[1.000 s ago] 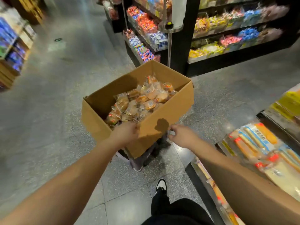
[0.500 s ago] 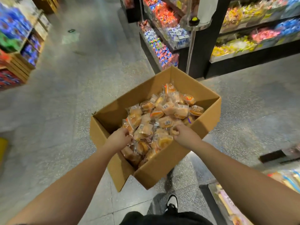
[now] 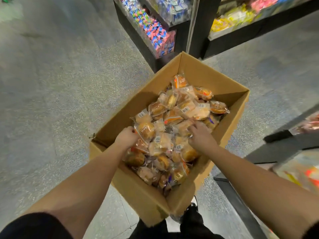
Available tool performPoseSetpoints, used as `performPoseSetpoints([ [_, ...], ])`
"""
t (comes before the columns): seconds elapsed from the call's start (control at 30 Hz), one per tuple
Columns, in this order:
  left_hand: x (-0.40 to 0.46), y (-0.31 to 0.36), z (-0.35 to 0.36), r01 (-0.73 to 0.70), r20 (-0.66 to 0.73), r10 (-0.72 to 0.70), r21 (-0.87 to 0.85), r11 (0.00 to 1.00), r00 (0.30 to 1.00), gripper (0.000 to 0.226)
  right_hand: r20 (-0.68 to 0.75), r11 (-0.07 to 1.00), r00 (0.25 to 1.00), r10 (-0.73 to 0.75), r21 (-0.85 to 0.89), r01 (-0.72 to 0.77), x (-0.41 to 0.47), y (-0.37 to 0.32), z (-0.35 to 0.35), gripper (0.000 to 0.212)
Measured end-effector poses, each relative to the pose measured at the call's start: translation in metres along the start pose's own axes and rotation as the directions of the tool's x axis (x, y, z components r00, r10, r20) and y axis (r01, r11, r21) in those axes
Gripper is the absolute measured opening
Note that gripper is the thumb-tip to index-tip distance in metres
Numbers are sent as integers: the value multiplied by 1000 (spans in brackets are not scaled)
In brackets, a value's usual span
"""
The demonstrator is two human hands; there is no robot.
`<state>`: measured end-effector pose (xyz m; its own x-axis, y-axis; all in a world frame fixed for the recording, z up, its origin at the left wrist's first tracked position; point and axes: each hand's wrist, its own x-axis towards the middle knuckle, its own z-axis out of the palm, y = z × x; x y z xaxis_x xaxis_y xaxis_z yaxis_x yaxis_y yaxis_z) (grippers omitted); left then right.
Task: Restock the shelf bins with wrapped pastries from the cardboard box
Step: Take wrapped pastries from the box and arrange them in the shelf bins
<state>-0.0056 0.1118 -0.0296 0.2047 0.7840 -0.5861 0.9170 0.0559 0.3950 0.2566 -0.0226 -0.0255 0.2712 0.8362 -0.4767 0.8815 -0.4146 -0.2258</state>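
Both hands were sunk among the wrapped pastries (image 3: 172, 135) mid-cardboard box (image 3: 138, 192) to gather stock: left hand (image 3: 126, 138) clenched round one, right hand (image 3: 201, 135) grasping another

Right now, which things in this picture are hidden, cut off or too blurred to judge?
All in the head view:
- Left hand: fingers buried among the wrapped pastries, so its grip is unclear.
- Right hand: fingertips hidden by wrappers.
- Cardboard box: its support is hidden by the box itself.
- Shelf bins on the right: motion-blurred and cut by the edge.
- Pastry labels: too small to read.
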Motion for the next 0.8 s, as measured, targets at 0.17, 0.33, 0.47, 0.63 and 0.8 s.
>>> performPoseSetpoints([
  [0.17,48,-4,0,-32,95,36,-35,999,995,46,-222,990,967,126,-30,-135,44,-20,-24,60],
  [0.33,71,-5,9,-8,153,20,-78,997,988,53,-218,972,969,119,-174,-159,92,-29,-53,71],
  [0.47,78,-8,17,18,203,6,-118,993,979,61,-187,915,962,201,-314,-252,111,-39,-48,74],
  [0.63,86,-8,18,54,232,-11,-180,982,973,68,-57,859,942,332,-395,-326,105,-40,-29,87],
  [0.8,97,-11,18,169,335,-45,-353,920,941,48,-48,788,895,443,-456,-414,72,-35,-4,77],
])
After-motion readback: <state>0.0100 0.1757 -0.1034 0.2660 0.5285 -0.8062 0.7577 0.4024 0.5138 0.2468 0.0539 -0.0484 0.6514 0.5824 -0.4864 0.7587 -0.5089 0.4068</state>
